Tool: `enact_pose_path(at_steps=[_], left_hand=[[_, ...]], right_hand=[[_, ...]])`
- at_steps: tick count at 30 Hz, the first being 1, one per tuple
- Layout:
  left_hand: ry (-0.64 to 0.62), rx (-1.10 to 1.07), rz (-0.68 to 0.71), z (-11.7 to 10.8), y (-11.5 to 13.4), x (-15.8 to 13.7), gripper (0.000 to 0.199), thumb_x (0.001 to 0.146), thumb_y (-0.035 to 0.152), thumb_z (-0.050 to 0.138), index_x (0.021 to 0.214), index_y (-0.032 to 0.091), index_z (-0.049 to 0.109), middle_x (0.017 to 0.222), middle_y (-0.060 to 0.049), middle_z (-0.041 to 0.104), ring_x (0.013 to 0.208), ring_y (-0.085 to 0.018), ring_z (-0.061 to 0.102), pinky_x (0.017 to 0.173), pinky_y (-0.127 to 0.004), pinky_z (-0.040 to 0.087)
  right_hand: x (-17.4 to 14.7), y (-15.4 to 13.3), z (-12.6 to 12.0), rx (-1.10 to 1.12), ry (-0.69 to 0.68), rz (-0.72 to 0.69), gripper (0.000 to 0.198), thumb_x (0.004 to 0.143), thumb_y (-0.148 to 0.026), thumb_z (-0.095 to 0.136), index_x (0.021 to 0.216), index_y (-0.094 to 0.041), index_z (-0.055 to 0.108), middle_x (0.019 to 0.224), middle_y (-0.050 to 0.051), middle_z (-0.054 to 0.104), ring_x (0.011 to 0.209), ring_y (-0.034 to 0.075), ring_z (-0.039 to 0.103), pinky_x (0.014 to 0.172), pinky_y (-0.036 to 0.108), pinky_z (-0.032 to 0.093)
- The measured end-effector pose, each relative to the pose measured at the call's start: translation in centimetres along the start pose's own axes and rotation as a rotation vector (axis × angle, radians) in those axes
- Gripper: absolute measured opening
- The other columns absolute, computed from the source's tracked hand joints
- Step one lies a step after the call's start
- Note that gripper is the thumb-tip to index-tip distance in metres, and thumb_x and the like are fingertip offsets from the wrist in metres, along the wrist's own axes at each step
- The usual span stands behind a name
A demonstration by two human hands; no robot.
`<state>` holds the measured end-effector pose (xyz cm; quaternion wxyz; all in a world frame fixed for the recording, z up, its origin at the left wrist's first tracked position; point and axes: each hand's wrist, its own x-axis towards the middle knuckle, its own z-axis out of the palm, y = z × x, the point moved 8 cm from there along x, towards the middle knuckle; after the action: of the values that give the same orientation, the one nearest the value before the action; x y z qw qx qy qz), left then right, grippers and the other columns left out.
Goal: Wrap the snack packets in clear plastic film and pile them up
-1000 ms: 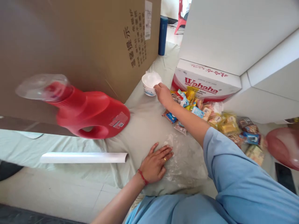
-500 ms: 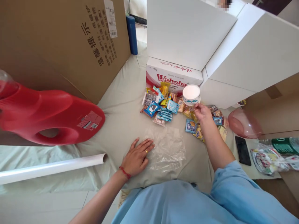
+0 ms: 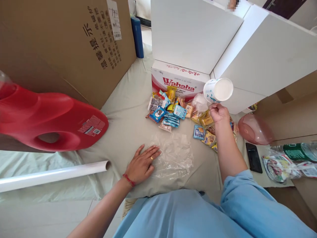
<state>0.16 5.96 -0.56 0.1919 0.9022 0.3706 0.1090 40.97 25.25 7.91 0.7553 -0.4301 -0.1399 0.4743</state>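
Observation:
My right hand (image 3: pixel 219 113) is closed, its fingers pinching the edge of a white paper cup (image 3: pixel 211 91) with a blue-green print. The cup is tilted in the air, one pale round end turned toward me. Just left of it is a whitish, translucent item (image 3: pixel 200 102) I cannot make out. My left hand (image 3: pixel 142 164) lies flat with fingers spread, touching the left edge of a clear plastic bag (image 3: pixel 175 157) on the cloth. Wrapped snacks (image 3: pixel 170 112) lie in a pile beyond it, with more snack packs (image 3: pixel 208 137) below my right hand.
A Wahaha carton (image 3: pixel 183 82) stands behind the snacks, near white panels (image 3: pixel 190 33). On the left are a large red jug (image 3: pixel 61 119), a white tube (image 3: pixel 61 175) and a cardboard box (image 3: pixel 61 49). A phone (image 3: pixel 254 158), a pink balloon-like object (image 3: pixel 255 129) and a green-labelled bottle (image 3: pixel 297 151) lie right.
My right hand has raised the paper cup up and to the right and tipped it over. The translucent item now shows beside it. My left hand stays flat on the cloth.

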Motion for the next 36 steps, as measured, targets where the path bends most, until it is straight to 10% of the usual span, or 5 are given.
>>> enact_pose_path(at_steps=[9, 14, 25, 36], left_hand=[[0.031, 0.021, 0.042, 0.0, -0.7, -0.3, 0.055, 0.095, 0.029, 0.046, 0.150, 0.029, 0.053, 0.158, -0.005, 0.052, 0.148, -0.024, 0.047, 0.129, -0.054, 0.012], [0.064, 0.041, 0.039, -0.3, -0.5, -0.1, 0.051, 0.100, 0.039, 0.047, 0.149, 0.030, 0.053, 0.156, -0.006, 0.055, 0.145, -0.026, 0.051, 0.129, -0.055, 0.015], [0.048, 0.080, 0.039, -0.2, -0.3, -0.1, 0.051, 0.100, 0.040, 0.048, 0.150, 0.029, 0.053, 0.157, -0.008, 0.053, 0.145, -0.027, 0.051, 0.127, -0.056, 0.018], [0.061, 0.084, 0.067, -0.5, -0.2, 0.0, 0.056, 0.098, 0.037, 0.049, 0.153, 0.032, 0.049, 0.155, -0.007, 0.055, 0.143, -0.028, 0.053, 0.127, -0.057, 0.019]], right_hand=[[-7.0, -7.3, -3.2, -0.120, -0.065, -0.225, 0.017, 0.084, -0.020, 0.076, 0.091, -0.023, 0.061, 0.072, -0.008, 0.060, 0.056, 0.006, 0.054, 0.050, 0.013, 0.048], [-8.6, -5.8, -7.0, -0.187, 0.046, -0.020, 0.026, 0.076, -0.007, 0.077, 0.081, -0.020, 0.055, 0.069, -0.008, 0.056, 0.052, 0.004, 0.048, 0.043, 0.010, 0.044], [-4.2, -3.7, 0.8, 0.171, -0.032, 0.089, 0.028, 0.084, 0.009, 0.050, 0.084, -0.020, 0.050, 0.071, -0.006, 0.052, 0.054, 0.003, 0.049, 0.045, 0.007, 0.044], [-2.4, -2.8, -1.1, 0.052, 0.058, 0.105, 0.029, 0.077, 0.005, 0.049, 0.088, -0.021, 0.053, 0.068, -0.006, 0.051, 0.050, 0.006, 0.045, 0.042, 0.012, 0.048]])
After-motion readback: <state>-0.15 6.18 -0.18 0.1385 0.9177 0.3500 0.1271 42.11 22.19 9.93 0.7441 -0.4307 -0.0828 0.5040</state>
